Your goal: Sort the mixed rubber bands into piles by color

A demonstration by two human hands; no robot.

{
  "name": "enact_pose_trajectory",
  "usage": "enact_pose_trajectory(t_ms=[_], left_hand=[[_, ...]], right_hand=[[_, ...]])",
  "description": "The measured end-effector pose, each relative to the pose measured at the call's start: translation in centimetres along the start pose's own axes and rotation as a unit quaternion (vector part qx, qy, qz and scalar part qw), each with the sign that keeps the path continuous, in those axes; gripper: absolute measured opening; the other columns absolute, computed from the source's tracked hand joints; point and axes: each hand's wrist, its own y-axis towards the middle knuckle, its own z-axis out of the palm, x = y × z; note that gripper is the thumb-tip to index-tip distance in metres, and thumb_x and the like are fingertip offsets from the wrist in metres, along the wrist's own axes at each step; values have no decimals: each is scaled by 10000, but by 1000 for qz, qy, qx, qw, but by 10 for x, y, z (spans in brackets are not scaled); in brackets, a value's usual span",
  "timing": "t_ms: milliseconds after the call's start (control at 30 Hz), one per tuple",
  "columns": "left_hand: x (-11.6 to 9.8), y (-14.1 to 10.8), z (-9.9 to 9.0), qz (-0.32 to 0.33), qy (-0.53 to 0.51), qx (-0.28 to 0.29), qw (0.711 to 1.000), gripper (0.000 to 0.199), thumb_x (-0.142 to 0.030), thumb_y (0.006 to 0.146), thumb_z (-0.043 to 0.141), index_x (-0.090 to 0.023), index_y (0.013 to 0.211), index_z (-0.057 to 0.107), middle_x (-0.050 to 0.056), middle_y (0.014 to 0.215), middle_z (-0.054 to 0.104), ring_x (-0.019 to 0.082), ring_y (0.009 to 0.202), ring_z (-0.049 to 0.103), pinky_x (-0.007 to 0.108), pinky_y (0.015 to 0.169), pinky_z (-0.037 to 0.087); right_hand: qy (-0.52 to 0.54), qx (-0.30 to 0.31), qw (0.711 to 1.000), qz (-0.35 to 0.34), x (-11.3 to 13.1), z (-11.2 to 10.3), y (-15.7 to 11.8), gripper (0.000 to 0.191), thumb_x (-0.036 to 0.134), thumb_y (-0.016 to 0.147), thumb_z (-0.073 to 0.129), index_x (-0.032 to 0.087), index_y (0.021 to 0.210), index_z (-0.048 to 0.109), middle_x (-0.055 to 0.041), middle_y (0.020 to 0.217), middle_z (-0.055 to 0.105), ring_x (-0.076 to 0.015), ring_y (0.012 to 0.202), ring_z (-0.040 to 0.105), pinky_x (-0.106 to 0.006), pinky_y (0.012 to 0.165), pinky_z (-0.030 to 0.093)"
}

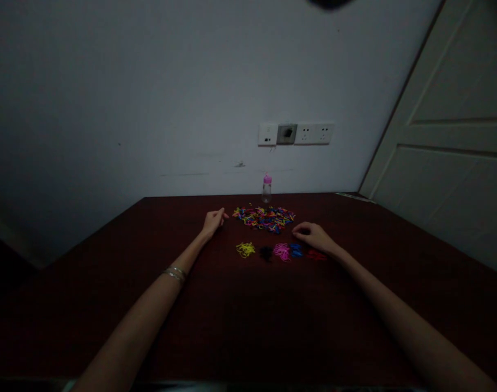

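Observation:
A mixed pile of small coloured rubber bands (265, 219) lies toward the back of the dark table. My left hand (214, 222) rests just left of it, fingers loosely curled, with nothing visible in them. At the pile's right edge is my right hand (313, 235), thumb and fingertips brought together; whatever they may hold is too small to tell. Nearer me lies a row of single-colour heaps: yellow bands (246, 250), black bands (266, 253), pink bands (282, 251), blue bands (296, 250) and red bands (316, 255). The red heap sits just below my right hand.
Behind the mixed pile, a small clear bottle with a pink cap (267, 189) stands near the wall. Sockets and switches (296, 134) are mounted above it. A white panelled door (448, 136) is at the right. The reddish-brown table (232, 326) meets the wall at the back.

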Motion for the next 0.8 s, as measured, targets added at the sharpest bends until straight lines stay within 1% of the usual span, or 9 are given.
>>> enact_pose_trajectory(t_ms=[100,200,333,400,600,800], left_hand=[[0,-1,1,2,2,5,1000,455,-503,774,438,-116,631,630,-34,373,396,76,365,340,210,422,245],[0,-1,1,-2,9,5,1000,448,-495,774,437,-118,627,627,-33,378,401,77,370,344,212,425,247],[-1,-1,1,-4,16,2,1000,446,-490,772,436,-115,627,630,-33,377,399,79,377,347,214,429,250],[-1,-2,1,-2,18,2,1000,451,-493,772,432,-114,632,632,-34,377,396,81,381,351,215,434,254],[-1,-3,2,2,28,1,1000,447,-488,773,428,-117,627,631,-31,382,407,84,384,363,217,449,270],[1,-1,4,6,25,2,1000,453,-481,786,417,-112,640,635,-30,389,412,81,385,360,215,449,272]], right_hand=[[-19,27,999,-42,10,6,8,223,295,735,568,170,887,671,-74,953,661,-194,866,610,-315,811,464],[-46,65,995,-57,22,9,18,220,285,736,575,174,901,668,-72,937,665,-193,860,607,-316,794,467],[-79,126,987,-58,34,9,32,157,270,724,583,177,822,662,-42,839,674,-180,794,601,-291,733,462],[-94,144,984,-54,37,9,38,130,263,721,574,168,765,651,-31,763,665,-167,736,589,-271,688,449],[-91,167,982,-19,39,9,46,93,213,700,552,162,673,624,-33,672,641,-154,651,561,-257,612,420],[-59,150,987,-19,39,5,44,91,253,677,578,172,656,613,-26,671,639,-153,646,563,-259,611,421]])
